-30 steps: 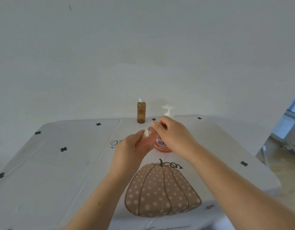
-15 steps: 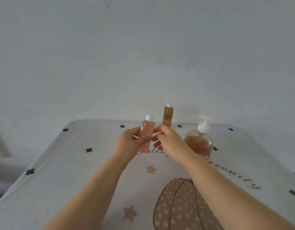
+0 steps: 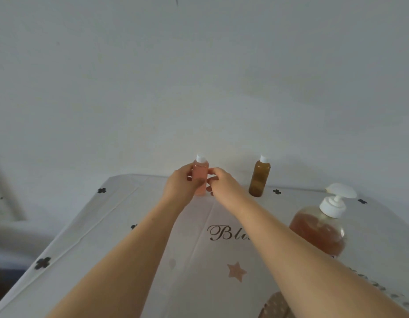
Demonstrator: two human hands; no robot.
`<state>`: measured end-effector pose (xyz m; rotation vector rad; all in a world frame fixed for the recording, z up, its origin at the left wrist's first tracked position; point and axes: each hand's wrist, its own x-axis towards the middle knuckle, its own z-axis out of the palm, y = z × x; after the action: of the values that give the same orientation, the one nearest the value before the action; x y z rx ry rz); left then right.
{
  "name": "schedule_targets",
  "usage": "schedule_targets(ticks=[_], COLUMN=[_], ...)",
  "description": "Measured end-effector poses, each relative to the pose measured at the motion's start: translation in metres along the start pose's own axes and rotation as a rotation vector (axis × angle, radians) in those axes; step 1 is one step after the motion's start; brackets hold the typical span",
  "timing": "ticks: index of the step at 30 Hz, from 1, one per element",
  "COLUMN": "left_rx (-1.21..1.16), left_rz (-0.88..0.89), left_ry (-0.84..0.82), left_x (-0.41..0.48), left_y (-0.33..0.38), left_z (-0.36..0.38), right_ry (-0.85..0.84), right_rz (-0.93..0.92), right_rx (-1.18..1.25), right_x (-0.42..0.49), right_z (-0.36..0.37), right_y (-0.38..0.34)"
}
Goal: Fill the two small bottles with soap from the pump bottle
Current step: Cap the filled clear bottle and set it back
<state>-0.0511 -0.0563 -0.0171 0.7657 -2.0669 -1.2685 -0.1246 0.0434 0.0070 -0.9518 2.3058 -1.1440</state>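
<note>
At the table's [image 3: 107, 237] far edge, around 12 o'clock, the pink small bottle [image 3: 200, 173] stands upright with its white cap on. The left hand [image 3: 178, 187] has thumb and fingers curled round it, and the right hand [image 3: 224, 187] sets its bent fingertips against its other side. The capped amber small bottle [image 3: 259, 177] stands apart at its 3 o'clock, and the pump bottle [image 3: 318, 230] is nearer, toward 4 o'clock.

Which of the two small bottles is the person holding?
The clear pink bottle, gripped by the left hand; the brown bottle stands apart to its right, untouched.
</note>
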Motion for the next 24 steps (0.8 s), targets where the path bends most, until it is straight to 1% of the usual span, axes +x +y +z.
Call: schedule_targets(ticks=[4,10,13,15,17,19,21,24], left_rx=[0.012,0.015,0.005,-0.008,0.017,0.035,0.025,-0.009], left_rz=[0.0,0.004,-0.007,-0.04,-0.065,-0.024,0.024,0.059], left_ry=[-0.007,0.005,0.022,0.063,0.158,0.274,0.351,0.326], left_x=[0.014,0.018,0.015,0.012,0.006,-0.003,-0.012,-0.022], left_y=[-0.006,-0.01,-0.012,-0.01,-0.008,-0.001,0.005,0.015], left_z=[-0.001,0.0,0.003,0.005,0.006,0.009,0.012,0.02], right_ry=[-0.032,-0.063,-0.037,0.044,0.156,0.272,0.383,0.535], right_rz=[-0.006,-0.019,-0.024,-0.048,-0.098,-0.148,-0.191,-0.215], right_rx=[0.047,0.038,0.003,-0.049,-0.117,-0.157,-0.202,-0.229], right_x=[0.007,0.01,0.008,0.006,0.004,0.003,0.001,-0.002], right_z=[0.004,0.003,0.002,-0.002,-0.009,-0.019,-0.03,-0.048], right_y=[-0.001,0.001,0.002,0.005,0.006,0.007,0.008,0.012])
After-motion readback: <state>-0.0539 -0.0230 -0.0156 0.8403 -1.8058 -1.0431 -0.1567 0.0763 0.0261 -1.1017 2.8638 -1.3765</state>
